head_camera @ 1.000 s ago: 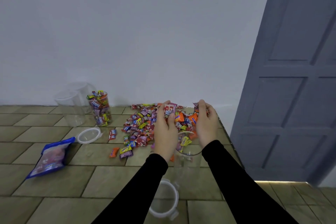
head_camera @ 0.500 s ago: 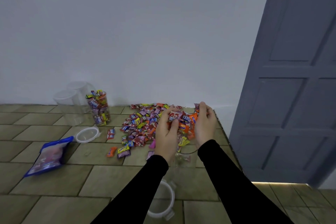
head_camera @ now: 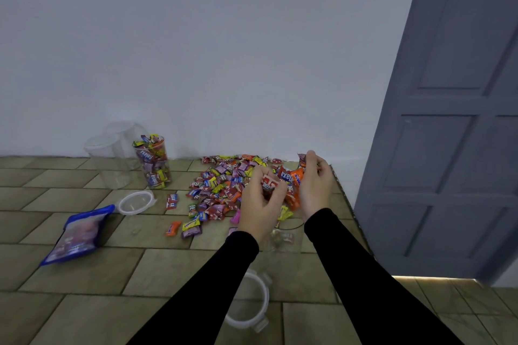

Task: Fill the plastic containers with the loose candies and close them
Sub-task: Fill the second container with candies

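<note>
Both forearms wear long, close-fitting plain black sleeves (head_camera: 350,260) reaching the wrists, leaving the hands bare.

One head-worn wide-angle view only, looking forward and down over both black sleeves at the tiled brown tabletop (head_camera: 84,274), close in, facing the plain white wall (head_camera: 196,50) beyond the hands.

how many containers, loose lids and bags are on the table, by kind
Clear containers: 4, namely two empty ones by the wall, a candy-filled container beside them and a nearly empty container between the forearms
Loose lids: 2, a far lid and a near lid
Blue bags: 1, the blue bag
Total: 7
</note>
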A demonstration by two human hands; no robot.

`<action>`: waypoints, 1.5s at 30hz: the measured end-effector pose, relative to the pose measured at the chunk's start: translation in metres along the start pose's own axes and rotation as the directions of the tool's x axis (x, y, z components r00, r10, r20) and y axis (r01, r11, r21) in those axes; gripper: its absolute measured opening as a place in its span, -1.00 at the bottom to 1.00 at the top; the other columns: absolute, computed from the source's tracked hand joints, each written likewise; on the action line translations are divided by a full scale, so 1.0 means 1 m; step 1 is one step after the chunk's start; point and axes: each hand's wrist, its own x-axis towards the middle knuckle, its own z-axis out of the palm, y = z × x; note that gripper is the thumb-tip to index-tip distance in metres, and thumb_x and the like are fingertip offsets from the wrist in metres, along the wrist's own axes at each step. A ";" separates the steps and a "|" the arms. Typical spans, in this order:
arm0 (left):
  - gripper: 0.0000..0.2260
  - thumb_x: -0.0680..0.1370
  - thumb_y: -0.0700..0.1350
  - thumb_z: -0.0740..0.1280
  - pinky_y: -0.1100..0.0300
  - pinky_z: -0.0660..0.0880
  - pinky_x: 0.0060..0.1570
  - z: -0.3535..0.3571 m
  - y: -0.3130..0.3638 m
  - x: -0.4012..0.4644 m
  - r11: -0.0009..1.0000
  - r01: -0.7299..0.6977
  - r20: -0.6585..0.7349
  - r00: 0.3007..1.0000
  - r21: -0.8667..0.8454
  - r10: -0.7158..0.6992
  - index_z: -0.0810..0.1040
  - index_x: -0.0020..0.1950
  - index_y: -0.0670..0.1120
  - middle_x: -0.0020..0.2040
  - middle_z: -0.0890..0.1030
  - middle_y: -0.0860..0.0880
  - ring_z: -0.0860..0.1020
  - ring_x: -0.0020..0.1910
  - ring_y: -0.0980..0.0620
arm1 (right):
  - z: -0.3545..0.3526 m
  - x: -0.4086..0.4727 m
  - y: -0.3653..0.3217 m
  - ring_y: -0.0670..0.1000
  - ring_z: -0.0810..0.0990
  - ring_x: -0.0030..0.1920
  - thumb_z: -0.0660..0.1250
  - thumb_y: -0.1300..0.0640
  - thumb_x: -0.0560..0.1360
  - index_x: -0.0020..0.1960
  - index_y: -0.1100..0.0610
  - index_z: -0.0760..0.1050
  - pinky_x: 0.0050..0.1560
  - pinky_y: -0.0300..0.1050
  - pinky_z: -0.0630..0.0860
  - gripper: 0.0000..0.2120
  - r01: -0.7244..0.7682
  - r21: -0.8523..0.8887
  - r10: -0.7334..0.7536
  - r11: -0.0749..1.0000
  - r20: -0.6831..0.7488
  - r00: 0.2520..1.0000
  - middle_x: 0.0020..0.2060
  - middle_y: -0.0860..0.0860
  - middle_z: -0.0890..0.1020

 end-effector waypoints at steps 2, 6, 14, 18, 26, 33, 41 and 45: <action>-0.82 0.45 0.05 0.31 0.05 0.32 -0.41 0.000 0.001 -0.001 1.000 -0.009 0.009 1.000 -0.002 0.009 0.36 -0.15 -0.01 -0.35 0.43 0.04 0.35 -0.41 0.02 | 0.000 -0.001 0.000 0.08 0.62 0.05 0.21 -0.28 0.41 -0.06 -0.05 0.53 0.14 0.19 0.54 -0.66 -0.015 0.011 0.015 1.000 0.002 1.000 -0.04 -0.01 0.65; -0.74 0.42 0.01 0.38 0.06 0.45 -0.23 0.000 -0.006 0.000 0.999 -0.050 0.035 0.998 0.000 0.050 0.39 -0.16 -0.13 -0.27 0.46 -0.03 0.45 -0.27 0.03 | 0.000 0.001 0.002 0.11 0.64 0.02 0.23 -0.33 0.31 -0.12 -0.04 0.55 0.11 0.21 0.55 -0.61 -0.023 0.056 0.023 0.998 -0.007 1.000 -0.07 -0.01 0.67; -0.70 0.54 0.09 0.22 0.11 0.41 -0.27 0.002 -0.018 0.005 0.994 -0.097 -0.076 0.992 0.042 0.100 0.48 -0.20 -0.12 -0.29 0.50 -0.02 0.45 -0.29 0.06 | -0.002 0.000 0.000 0.10 0.61 0.05 0.22 -0.24 0.45 0.01 0.05 0.55 0.16 0.16 0.52 -0.61 0.010 0.048 -0.010 0.999 -0.007 1.000 -0.03 -0.01 0.65; -0.61 0.55 0.18 0.11 0.07 0.49 -0.03 -0.001 -0.025 0.001 0.970 0.195 -0.093 0.973 -0.148 -0.210 0.52 -0.08 -0.11 -0.12 0.56 0.00 0.51 -0.13 0.08 | -0.005 0.003 0.003 0.08 0.59 0.07 0.19 -0.17 0.55 0.05 0.05 0.53 0.16 0.11 0.52 -0.68 0.034 0.021 -0.033 0.999 -0.012 0.999 0.00 0.05 0.64; -0.32 0.47 0.33 -0.06 0.17 0.45 -0.23 0.007 -0.036 -0.022 0.754 0.519 0.207 0.854 -0.403 -0.477 0.64 -0.04 -0.15 -0.24 0.67 -0.07 0.55 -0.29 0.03 | -0.007 0.004 0.004 -0.14 0.59 -0.19 0.17 0.02 0.62 -0.01 0.15 0.52 -0.18 -0.26 0.51 -0.76 0.041 0.128 -0.048 0.991 0.052 0.997 -0.22 -0.07 0.60; -0.31 0.60 0.24 -0.11 0.30 0.46 -0.38 0.013 -0.037 -0.019 0.733 0.487 0.153 0.866 -0.474 -0.476 0.63 -0.08 -0.23 -0.32 0.66 -0.11 0.58 -0.41 0.05 | -0.007 0.002 0.004 0.05 0.55 -0.12 0.32 0.19 0.52 -0.24 0.06 0.53 -0.03 -0.01 0.47 -0.83 0.073 0.101 -0.084 0.992 0.110 0.990 -0.25 -0.02 0.58; -0.31 0.56 0.29 -0.06 0.22 0.48 -0.30 0.012 -0.042 -0.020 0.738 0.493 0.122 0.859 -0.461 -0.497 0.65 -0.06 -0.21 -0.28 0.67 -0.15 0.57 -0.36 0.00 | -0.005 -0.004 0.000 0.27 0.60 0.01 0.37 0.06 0.33 -0.33 -0.08 0.56 0.07 0.16 0.52 -0.92 0.071 -0.019 -0.067 0.997 0.184 0.981 -0.21 0.10 0.64; -0.33 0.63 0.21 -0.10 0.27 0.51 -0.33 0.011 -0.043 -0.015 0.735 0.497 0.121 0.856 -0.461 -0.503 0.63 -0.03 -0.24 -0.29 0.67 -0.14 0.61 -0.37 0.01 | -0.006 -0.003 -0.002 0.15 0.56 -0.18 0.39 0.14 0.40 -0.31 -0.05 0.54 -0.04 0.13 0.49 -0.84 0.063 -0.066 -0.046 0.996 0.234 0.971 -0.36 -0.04 0.63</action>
